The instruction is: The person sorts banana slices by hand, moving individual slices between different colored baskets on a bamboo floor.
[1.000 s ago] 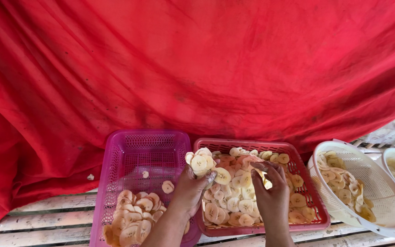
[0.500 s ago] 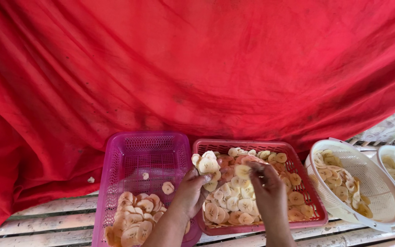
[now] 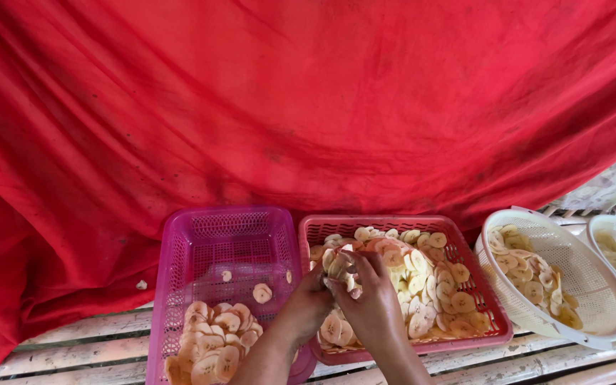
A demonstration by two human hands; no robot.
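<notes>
Both hands have come together since the earlier frame: the left hand and right hand now clasp a stack of banana slices above the red basket, beside the pink basket.

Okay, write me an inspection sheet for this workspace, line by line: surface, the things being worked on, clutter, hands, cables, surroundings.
Surface: pale slatted wooden bench, weathered, gaps between slats.
Job's things: red plastic mesh basket filled with pale banana slices; magenta plastic mesh basket with browner slices heaped at its near end.
Clutter: a stray slice on the cloth, left of the magenta basket.
Hands: left hand and right hand together over the red basket, grip closed on a small stack of slices.
Cables: nothing seen.
Surroundings: draped red cloth behind; two white plastic colanders of slices at right.
</notes>
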